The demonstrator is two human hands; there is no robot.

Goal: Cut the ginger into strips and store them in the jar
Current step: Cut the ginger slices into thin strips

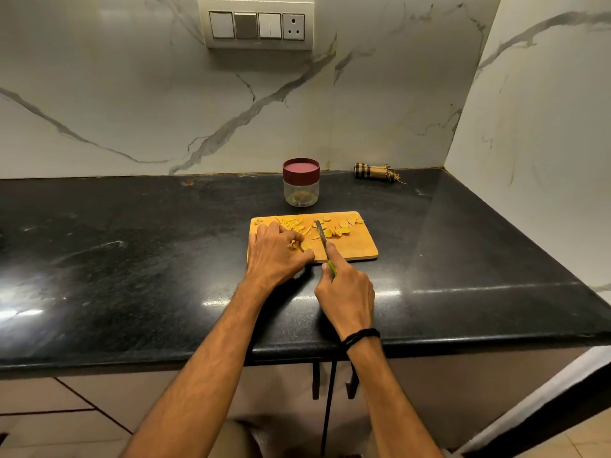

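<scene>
A: Hands?
B: Left hand (276, 254) curls its fingers over ginger (305, 246) at the board's (358, 247) near-left. Right hand (347, 292) grips the knife (320, 234).
A: Jar (301, 188)?
B: Lidded, just behind the board.

Glossy black speckled stone counter (132, 259); matt pale wooden chopping board (357, 249); clear smooth plastic jar (301, 193); polished grey-veined white marble wall (132, 94).

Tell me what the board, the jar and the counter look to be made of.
Board: wood or bamboo, matte; warm tan face with a paler edge band.
Jar: clear body, glass or plastic, cannot tell which; its maroon lid looks like smooth plastic.
Counter: polished dark stone, probably granite; it is speckled and shows bright reflections.
</scene>
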